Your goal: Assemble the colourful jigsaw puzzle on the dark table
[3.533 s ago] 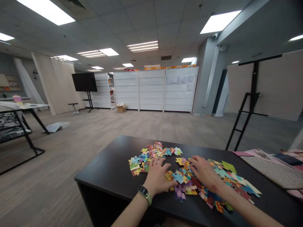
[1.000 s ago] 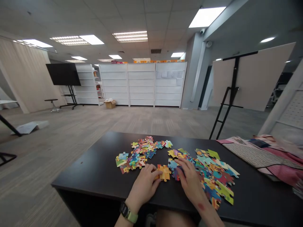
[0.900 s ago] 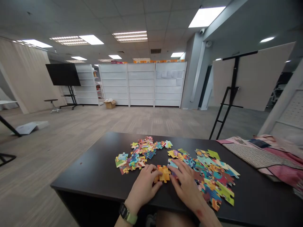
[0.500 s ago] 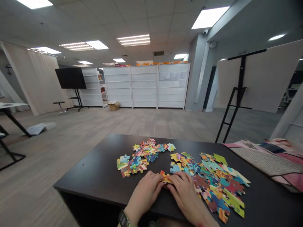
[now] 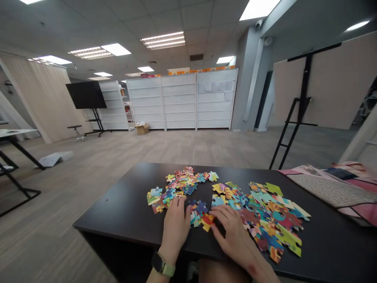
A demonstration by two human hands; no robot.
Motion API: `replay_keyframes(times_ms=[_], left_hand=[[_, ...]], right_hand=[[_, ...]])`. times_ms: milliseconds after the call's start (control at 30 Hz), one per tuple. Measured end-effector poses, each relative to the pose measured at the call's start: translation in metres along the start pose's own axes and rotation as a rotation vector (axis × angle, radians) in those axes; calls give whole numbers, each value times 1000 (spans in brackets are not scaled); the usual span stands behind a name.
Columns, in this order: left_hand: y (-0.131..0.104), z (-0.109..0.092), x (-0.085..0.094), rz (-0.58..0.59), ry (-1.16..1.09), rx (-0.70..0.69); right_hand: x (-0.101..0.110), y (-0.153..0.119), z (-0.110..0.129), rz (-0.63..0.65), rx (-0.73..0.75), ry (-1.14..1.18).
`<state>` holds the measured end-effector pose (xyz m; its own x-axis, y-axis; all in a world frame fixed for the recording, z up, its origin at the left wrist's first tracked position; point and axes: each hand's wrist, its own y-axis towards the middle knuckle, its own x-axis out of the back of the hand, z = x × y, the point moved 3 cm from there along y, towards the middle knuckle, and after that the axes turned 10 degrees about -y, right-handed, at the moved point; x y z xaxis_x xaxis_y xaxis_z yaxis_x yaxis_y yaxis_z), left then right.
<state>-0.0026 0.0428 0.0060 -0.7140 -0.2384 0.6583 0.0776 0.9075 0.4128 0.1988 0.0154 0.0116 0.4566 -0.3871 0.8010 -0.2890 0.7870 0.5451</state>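
Observation:
Between my hands, near the table's front edge, is a small cluster of blue and purple puzzle pieces (image 5: pixel 198 208). At its front right is a red-orange and yellow puzzle piece (image 5: pixel 207 221), its right side between the fingertips and thumb of my right hand (image 5: pixel 231 228). My left hand (image 5: pixel 176 224), a watch on its wrist, lies palm down with fingers stretched forward and thumb apart, beside the cluster. Its fingertips reach the near edge of the left pile of puzzle pieces (image 5: pixel 169 190); what lies beneath them is hidden.
A larger spread of puzzle pieces (image 5: pixel 268 212) overlaps on the right of the dark table (image 5: pixel 118 212). A pink and grey patterned cloth bag (image 5: pixel 330 192) lies at the table's right end. Beyond are an easel board (image 5: pixel 306 90) and white shelves (image 5: pixel 179 102).
My hands have moved apart; before, they met over an orange puzzle piece. The left hand has shifted left and its fingers have straightened. Blue and purple pieces now show between them.

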Motion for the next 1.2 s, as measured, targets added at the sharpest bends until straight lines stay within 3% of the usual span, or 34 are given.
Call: replay_keyframes(times_ms=[67,133,200,267,367,500,600,700,833,933,1000,1100,1200], left_hand=[[-1,-5,3,45,4,-64],[-4,-11,3,190,11,-179],[-6,-16,1,350,21,-274],[-7,-16,0,412,31,-285],[-6,-11,-4,360,69,-226],[-7,0,-11,297,131,-200],[-8,6,-15,344,153,-277],[-8,9,-17,411,178,-333],[-6,15,-20,361,209,-285],[-6,23,-23,272,205,-265],[-7,29,-25,244,194,-276],[-5,38,-29,249,185,-291],[-3,41,-28,256,178,-309]], right_hand=[[4,-4,-11,-136,-109,-21],[10,-13,-23,-220,-205,-61],[13,-25,-29,-154,-216,-109],[14,-37,-29,-3,-179,-152],[11,-45,-21,184,-168,-195],[7,-24,-6,321,-132,-140],[13,1,8,283,-62,-40],[31,7,11,117,-53,-21],[56,-32,-29,28,-255,-183],[67,-71,-77,113,-473,-346],[70,-86,-98,186,-542,-393],[66,-81,-105,253,-505,-405],[52,-55,-93,287,-473,-372]])
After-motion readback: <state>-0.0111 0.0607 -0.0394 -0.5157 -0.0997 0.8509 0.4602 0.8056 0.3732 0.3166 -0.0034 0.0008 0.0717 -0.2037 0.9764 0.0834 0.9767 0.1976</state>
